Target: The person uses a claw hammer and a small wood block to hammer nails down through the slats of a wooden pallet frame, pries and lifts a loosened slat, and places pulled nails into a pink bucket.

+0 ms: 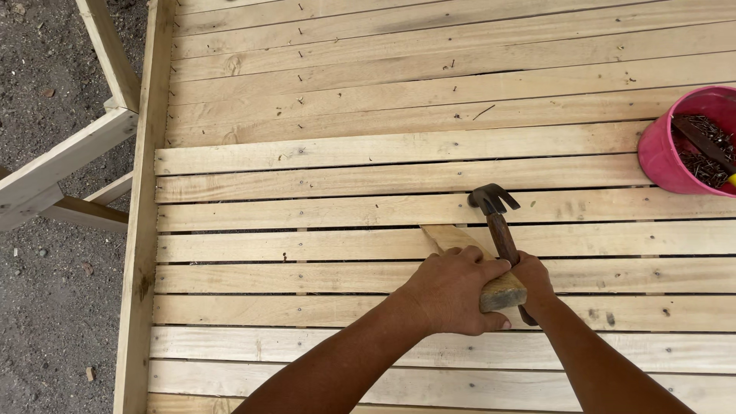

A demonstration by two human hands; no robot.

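Left hand (452, 291) fingers clamp a wood block (479, 264) on the slats (307, 245); right hand (533, 280) grips the hammer (498, 222). A glancing blow could strike the left fingers.

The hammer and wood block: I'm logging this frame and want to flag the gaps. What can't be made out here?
Head view only:
- Hammer: lower handle hidden by the right hand.
- Wood block: near end covered by the left hand.
- Pink bucket: cut off by the right edge; the nails inside are too small to count.
- Wooden frame: cut off at the left edge.
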